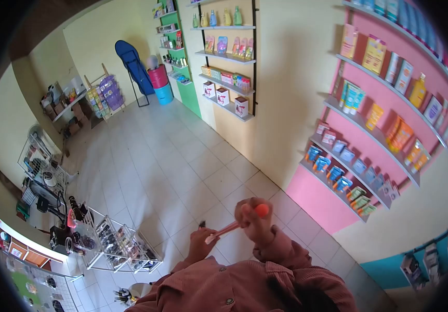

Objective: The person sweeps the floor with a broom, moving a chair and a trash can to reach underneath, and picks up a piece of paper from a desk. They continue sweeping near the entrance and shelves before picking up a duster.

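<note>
In front of my chest, my left hand [200, 244] is closed on the lower end of a thin pinkish stick [228, 228]. A small dark tuft [202, 224] sticks up just above those fingers. To the right and slightly higher, my right hand [253, 218] is wrapped round an orange round-ended thing [261, 210], whose ball-like end shows at the thumb side. The stick runs from one hand up to the other, and its upper end is hidden by my right fingers. I cannot tell whether the stick and the orange end are one piece.
Shelves of tubes and boxes on a pink wall panel [307, 197] stand to my right. Farther off are more wall shelves [226, 56], a blue ironing board [133, 67] and a blue bin [163, 94]. At lower left stands a white wire rack [122, 244] of small goods. Tiled floor [182, 166] lies ahead.
</note>
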{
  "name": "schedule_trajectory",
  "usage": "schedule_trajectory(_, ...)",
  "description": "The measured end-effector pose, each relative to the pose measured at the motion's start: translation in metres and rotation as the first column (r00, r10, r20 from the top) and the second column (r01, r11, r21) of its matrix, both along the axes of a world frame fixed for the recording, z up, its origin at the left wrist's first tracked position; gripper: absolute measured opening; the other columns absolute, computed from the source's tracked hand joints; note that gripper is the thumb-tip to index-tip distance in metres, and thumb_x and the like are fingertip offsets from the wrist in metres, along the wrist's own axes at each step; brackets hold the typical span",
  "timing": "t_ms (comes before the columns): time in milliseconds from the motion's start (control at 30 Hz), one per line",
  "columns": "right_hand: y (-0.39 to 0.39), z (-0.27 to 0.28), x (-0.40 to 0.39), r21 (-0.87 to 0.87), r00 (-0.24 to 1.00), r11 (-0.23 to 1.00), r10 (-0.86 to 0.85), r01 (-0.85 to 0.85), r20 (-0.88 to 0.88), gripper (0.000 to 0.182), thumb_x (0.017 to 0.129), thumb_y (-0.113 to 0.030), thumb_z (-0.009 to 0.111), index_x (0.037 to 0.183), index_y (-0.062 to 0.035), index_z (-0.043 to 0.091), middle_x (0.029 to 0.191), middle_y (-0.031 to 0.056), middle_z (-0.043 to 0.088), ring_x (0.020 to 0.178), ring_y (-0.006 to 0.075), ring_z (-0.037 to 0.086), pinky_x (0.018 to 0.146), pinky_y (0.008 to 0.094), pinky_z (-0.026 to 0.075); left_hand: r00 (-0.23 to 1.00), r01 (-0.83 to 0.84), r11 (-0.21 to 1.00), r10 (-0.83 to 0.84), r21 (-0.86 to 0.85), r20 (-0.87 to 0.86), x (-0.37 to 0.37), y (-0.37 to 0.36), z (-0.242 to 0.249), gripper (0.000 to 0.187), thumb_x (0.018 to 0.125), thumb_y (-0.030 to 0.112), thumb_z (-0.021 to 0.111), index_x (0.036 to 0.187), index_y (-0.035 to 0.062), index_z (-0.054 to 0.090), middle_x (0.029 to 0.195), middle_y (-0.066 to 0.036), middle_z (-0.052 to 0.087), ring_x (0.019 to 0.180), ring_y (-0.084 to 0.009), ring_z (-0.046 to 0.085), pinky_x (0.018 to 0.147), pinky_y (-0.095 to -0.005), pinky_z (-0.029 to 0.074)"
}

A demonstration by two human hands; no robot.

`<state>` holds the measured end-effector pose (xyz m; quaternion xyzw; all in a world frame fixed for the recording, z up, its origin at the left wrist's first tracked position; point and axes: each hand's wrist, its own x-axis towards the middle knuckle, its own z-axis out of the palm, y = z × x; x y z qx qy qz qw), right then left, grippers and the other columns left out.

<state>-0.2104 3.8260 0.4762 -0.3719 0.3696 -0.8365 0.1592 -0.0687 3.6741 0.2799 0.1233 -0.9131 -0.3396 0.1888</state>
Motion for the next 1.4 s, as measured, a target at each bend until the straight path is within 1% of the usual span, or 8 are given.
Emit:
schedule_trajectory(200, -0.12, -0.008, -0.078, -0.077, 0.966, 0.995, 0.039, -0.061, -0.256, 0.039, 0.09, -0.018, 0.056, 0.056, -0.0046, 0.041, 0.047, 0.006, 0.045, 0.039, 0.0128, 0.041, 0.037, 0.0265, 0.029, 0.988, -0.146, 0.982, 0.15, 0.122, -0.026, -0.061, -0.097, -0.025, 0.034, 0.081, 0.011, 0.063, 0.115, 0.0115, 0.059, 0.109, -0.008, 0.062, 0.102, -0.0293, 0.058, 0.089, -0.0415, 0.041)
schedule_trajectory(333, -0.208, -0.014, -0.143, -0.054, 0.996, 0.996, 0.066, -0.069, -0.067, 0.034, 0.087, -0.008, 0.061, 0.057, -0.0031, 0.045, 0.05, 0.0041, 0.047, 0.043, 0.0094, 0.041, 0.041, 0.0246, 0.03, 0.999, -0.039, 0.984, 0.033, 0.173, 0.04, -0.102, -0.183, -0.05, 0.036, 0.084, 0.012, 0.061, 0.12, 0.0088, 0.056, 0.119, -0.01, 0.058, 0.112, -0.0292, 0.053, 0.095, -0.0398, 0.04)
schedule_trajectory(500, -0.337, 0.002, -0.2, 0.005, 0.984, 0.994, 0.112, -0.113, -0.138, 0.035, 0.087, -0.009, 0.061, 0.057, -0.0035, 0.044, 0.05, 0.0034, 0.047, 0.043, 0.0092, 0.04, 0.041, 0.0248, 0.028, 0.999, -0.004, 0.916, -0.011, 0.401, 0.035, -0.169, -0.301, -0.031, 0.037, 0.085, 0.011, 0.06, 0.122, 0.0077, 0.053, 0.12, -0.013, 0.055, 0.11, -0.0311, 0.053, 0.095, -0.0371, 0.042)
schedule_trajectory(633, -0.425, -0.006, -0.246, 0.041, 0.975, 0.996, 0.081, -0.074, -0.209, 0.036, 0.086, -0.009, 0.062, 0.056, -0.0038, 0.044, 0.05, 0.0031, 0.047, 0.043, 0.0093, 0.04, 0.041, 0.0253, 0.027, 0.999, 0.001, 0.937, 0.012, 0.348, -0.036, -0.217, -0.401, -0.039, 0.037, 0.082, 0.007, 0.061, 0.119, 0.0072, 0.054, 0.117, -0.015, 0.055, 0.111, -0.0325, 0.051, 0.094, -0.0374, 0.043)
schedule_trajectory(667, -0.447, -0.009, -0.259, 0.045, 0.951, 0.999, -0.015, 0.03, -0.308, 0.038, 0.089, -0.02, 0.059, 0.059, -0.0053, 0.041, 0.046, 0.0048, 0.044, 0.037, 0.0123, 0.039, 0.036, 0.0251, 0.028, 0.995, -0.013, 0.961, 0.039, 0.276, -0.089, -0.228, -0.42, -0.031, 0.038, 0.081, 0.007, 0.062, 0.118, 0.0072, 0.054, 0.117, -0.015, 0.054, 0.112, -0.033, 0.051, 0.094, -0.0382, 0.042)
schedule_trajectory(867, -0.585, -0.031, -0.368, 0.121, 0.887, 0.886, -0.456, 0.447, 0.065, 0.033, 0.091, -0.015, 0.059, 0.063, -0.0075, 0.044, 0.048, -0.0005, 0.041, 0.04, 0.0074, 0.036, 0.039, 0.0231, 0.028, 0.97, -0.193, 0.975, 0.207, 0.114, -0.127, -0.281, -0.567, -0.059, 0.039, 0.077, 0.005, 0.064, 0.115, 0.0072, 0.055, 0.118, -0.016, 0.052, 0.119, -0.0357, 0.045, 0.098, -0.0426, 0.039)
schedule_trajectory(1167, -0.861, -0.042, -0.468, 0.316, 0.981, 0.93, -0.19, 0.189, -0.029, 0.034, 0.09, -0.013, 0.061, 0.062, -0.0095, 0.041, 0.049, -0.002, 0.039, 0.041, 0.0058, 0.034, 0.039, 0.0229, 0.027, 0.862, -0.501, 0.847, 0.507, 0.178, 0.017, -0.31, -0.776, -0.032, 0.032, 0.081, 0.007, 0.062, 0.112, 0.0097, 0.057, 0.127, -0.02, 0.042, 0.122, -0.0373, 0.041, 0.099, -0.0449, 0.038)
schedule_trajectory(1400, -1.075, -0.031, -0.494, 0.277, 0.991, 0.96, 0.078, -0.045, -0.109, 0.032, 0.086, -0.005, 0.063, 0.061, -0.0047, 0.043, 0.053, -0.0033, 0.04, 0.049, 0.0045, 0.036, 0.045, 0.0227, 0.028, 0.623, -0.778, 0.603, 0.776, 0.178, 0.094, -0.317, -0.928, -0.066, 0.03, 0.08, 0.003, 0.062, 0.109, 0.0098, 0.059, 0.13, -0.021, 0.04, 0.119, -0.0358, 0.044, 0.094, -0.0426, 0.045)
